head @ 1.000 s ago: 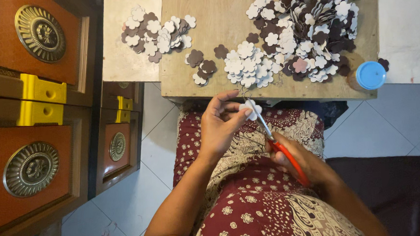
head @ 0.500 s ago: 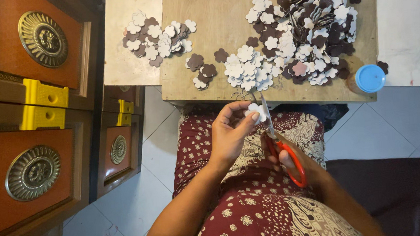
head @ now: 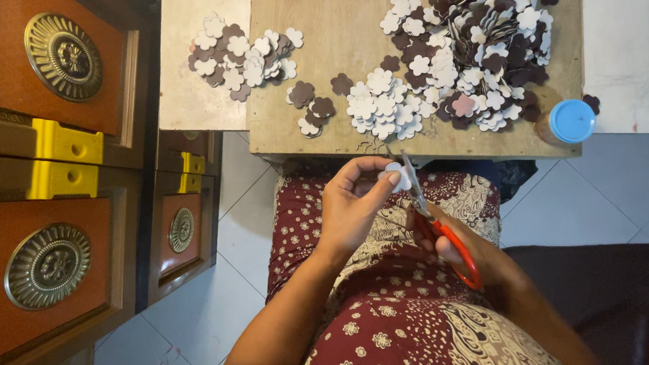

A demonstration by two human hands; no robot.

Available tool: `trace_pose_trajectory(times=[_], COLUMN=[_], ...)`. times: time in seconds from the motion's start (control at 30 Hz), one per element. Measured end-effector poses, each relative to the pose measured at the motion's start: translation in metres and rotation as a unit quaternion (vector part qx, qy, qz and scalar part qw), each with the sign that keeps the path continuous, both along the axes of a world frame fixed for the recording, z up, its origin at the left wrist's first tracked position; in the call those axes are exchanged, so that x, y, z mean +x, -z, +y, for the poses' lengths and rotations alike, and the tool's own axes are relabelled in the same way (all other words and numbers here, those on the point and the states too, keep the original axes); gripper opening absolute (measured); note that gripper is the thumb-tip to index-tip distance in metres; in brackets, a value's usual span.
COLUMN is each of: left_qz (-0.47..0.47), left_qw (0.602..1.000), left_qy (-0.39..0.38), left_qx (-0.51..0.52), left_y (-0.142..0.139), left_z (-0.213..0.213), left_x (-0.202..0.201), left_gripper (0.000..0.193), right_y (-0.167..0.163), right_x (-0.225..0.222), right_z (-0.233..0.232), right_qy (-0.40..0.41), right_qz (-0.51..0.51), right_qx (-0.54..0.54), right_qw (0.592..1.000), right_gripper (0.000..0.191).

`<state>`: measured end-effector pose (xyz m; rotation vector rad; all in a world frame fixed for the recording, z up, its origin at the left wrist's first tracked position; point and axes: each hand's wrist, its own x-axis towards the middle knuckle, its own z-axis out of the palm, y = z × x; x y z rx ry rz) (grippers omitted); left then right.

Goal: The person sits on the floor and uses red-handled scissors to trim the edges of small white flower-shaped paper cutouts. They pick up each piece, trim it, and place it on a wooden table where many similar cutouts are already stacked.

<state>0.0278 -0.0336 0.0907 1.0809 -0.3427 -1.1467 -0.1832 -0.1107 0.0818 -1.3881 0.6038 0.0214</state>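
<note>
The left hand [head: 352,207] is closed in a pinch on a small white flower cutout [head: 398,175], thumb and fingertips holding it just below the near edge of the table [head: 332,41] and above the lap. The right hand [head: 465,253] grips red-handled scissors [head: 434,225], its fingers through the loops; the metal blades point up towards the cutout and meet it at its right side. Whether the blades are parted or shut cannot be told. Both hands sit over a patterned maroon and cream garment [head: 391,327] covering the lap. On the table, well apart from the hands, lie flower-shaped pieces in white and dark brown: a large heap [head: 480,48] at the far right, a smaller white cluster [head: 380,109] near the front edge, a few brown ones [head: 309,105] just beside it. A separate group [head: 240,57] lies on a pale board [head: 187,101] to the left of the table. A blue round lid [head: 571,120] rests at the table's right front corner. To the left stand orange-panelled wooden cabinets [head: 45,219] with round brass medallions and yellow plastic fittings [head: 67,144]. The floor [head: 205,314] is of pale tiles.
</note>
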Motion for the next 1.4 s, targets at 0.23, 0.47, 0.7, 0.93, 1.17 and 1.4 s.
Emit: trace_pose_trajectory(times=[0.23,0.47,0.7,0.93,1.17,1.4], left_qz=[-0.092,-0.121,-0.124,-0.07,0.025,0.01], left_qw=[0.994,0.99,0.99,0.997,0.999,1.0], left_qy=[-0.037,-0.046,-0.047,-0.041,-0.02,-0.022], left_qx=[0.048,0.056,0.053,0.006,-0.003,-0.006], left_y=[-0.018,-0.015,-0.014,-0.004,0.011,0.013], left_z=[0.0,-0.001,-0.002,-0.002,-0.001,-0.001], left_x=[0.004,0.004,0.004,-0.001,-0.017,-0.012], left_gripper=[0.031,0.026,0.025,0.031,0.029,0.03], right_y=[-0.001,0.004,0.005,0.008,0.009,0.006], right_x=[0.003,0.0,0.0,-0.001,0.002,0.002], right_z=[-0.004,0.0,-0.002,0.001,0.008,0.008], right_qy=[-0.052,-0.047,-0.053,-0.043,0.024,0.031], right_qz=[0.007,0.024,0.031,0.018,-0.011,-0.01], right_qx=[-0.115,-0.108,-0.104,-0.101,0.009,-0.002], right_qw=[0.992,0.993,0.993,0.994,1.0,0.999], right_gripper=[0.101,0.095,0.089,0.093,0.109,0.11])
